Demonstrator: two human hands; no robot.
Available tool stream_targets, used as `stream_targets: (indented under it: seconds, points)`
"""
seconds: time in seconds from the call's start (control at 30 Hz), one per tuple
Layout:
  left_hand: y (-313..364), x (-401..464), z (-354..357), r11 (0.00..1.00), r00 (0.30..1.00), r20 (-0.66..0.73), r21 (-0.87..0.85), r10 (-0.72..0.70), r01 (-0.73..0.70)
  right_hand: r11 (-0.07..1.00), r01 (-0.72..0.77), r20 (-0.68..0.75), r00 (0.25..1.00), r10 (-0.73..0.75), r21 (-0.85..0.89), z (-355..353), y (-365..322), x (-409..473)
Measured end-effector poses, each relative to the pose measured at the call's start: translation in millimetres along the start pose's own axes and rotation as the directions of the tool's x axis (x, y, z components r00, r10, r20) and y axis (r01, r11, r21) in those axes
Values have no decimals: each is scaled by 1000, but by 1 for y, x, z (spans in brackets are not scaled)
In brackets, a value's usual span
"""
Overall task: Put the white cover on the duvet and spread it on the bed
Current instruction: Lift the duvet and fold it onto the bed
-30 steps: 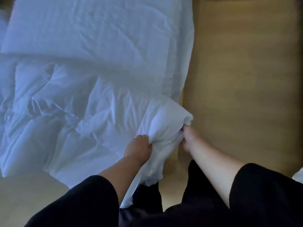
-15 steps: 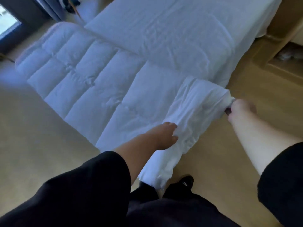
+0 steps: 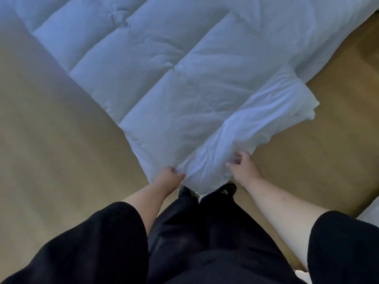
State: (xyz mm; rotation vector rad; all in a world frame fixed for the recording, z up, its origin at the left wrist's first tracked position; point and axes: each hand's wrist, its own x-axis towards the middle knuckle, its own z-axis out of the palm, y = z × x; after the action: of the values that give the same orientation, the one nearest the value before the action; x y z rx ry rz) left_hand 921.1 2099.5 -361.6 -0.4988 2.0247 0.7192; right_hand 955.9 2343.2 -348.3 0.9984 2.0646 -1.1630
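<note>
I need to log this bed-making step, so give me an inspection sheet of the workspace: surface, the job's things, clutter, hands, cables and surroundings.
Surface: tan floor; the duvet's near end lies across it.
Job's things: quilted white duvet stretches from the top of the view down to the person's feet; white cover is bunched along its near right edge, covering only that edge.
Clutter: nothing seen.
Hands: left hand grips the fabric at the near corner; right hand has its fingers curled into the bunched cover.
Cables: nothing seen.
Surroundings: black shoes beside the cover's edge, black sleeves and trousers; pale object at the right border, too cropped to identify.
</note>
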Motion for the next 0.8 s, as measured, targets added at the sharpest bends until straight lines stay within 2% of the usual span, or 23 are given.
stream_targets:
  seconds: [0.07, 0.17, 0.23, 0.3, 0.37, 0.4, 0.47, 0.5, 0.53, 0.57, 0.6, 0.67, 0.7, 0.8]
  points:
    - [-19, 18, 16, 923, 993, -19, -371, -118, 103, 983, -130, -26, 991, 134, 130, 26, 15, 4]
    - [-32, 37, 25, 657, 977, 32, -736, -212, 166, 910, -286, 14, 955, 296, 299, 49, 36, 3]
    - [-32, 38, 24, 512, 977, 131, -836, -168, 200, 857, -340, 102, 940, 326, 387, 58, 41, -2]
    - [-30, 32, 17, 496, 983, 157, -848, -98, 185, 828, -303, 174, 953, 249, 471, 60, 35, -11]
    - [-19, 18, 1, 523, 992, 113, -843, -51, 123, 844, -179, 92, 984, 154, 505, 56, 19, -20]
    - [-11, 9, -9, 535, 997, 75, -841, -33, 81, 877, -116, 0, 991, 132, 466, 52, 9, -25]
    - [12, -11, -29, 541, 1000, -9, -841, 11, -13, 970, -6, -280, 957, 75, 241, 39, -10, -37]
    - [26, -23, -39, 532, 997, -50, -844, 54, -72, 989, 128, -407, 909, -84, 80, 29, -20, -45]
    - [43, -34, -48, 522, 990, -89, -843, 109, -133, 954, 285, -446, 845, -296, -93, 17, -31, -55]
    - [62, -47, -57, 502, 979, -120, -844, 166, -189, 877, 419, -380, 791, -480, -236, 6, -42, -67]
    - [80, -59, -64, 491, 965, -148, -838, 217, -239, 795, 506, -235, 772, -591, -335, -6, -57, -80]
    - [120, -83, -77, 494, 940, -177, -813, 293, -307, 703, 548, 42, 801, -597, -454, -28, -88, -106]
    - [140, -93, -82, 495, 930, -187, -803, 316, -330, 663, 543, 87, 803, -590, -516, -36, -101, -115]
    - [193, -112, -92, 517, 910, -205, -768, 360, -378, 622, 522, 72, 796, -601, -584, -70, -137, -123]
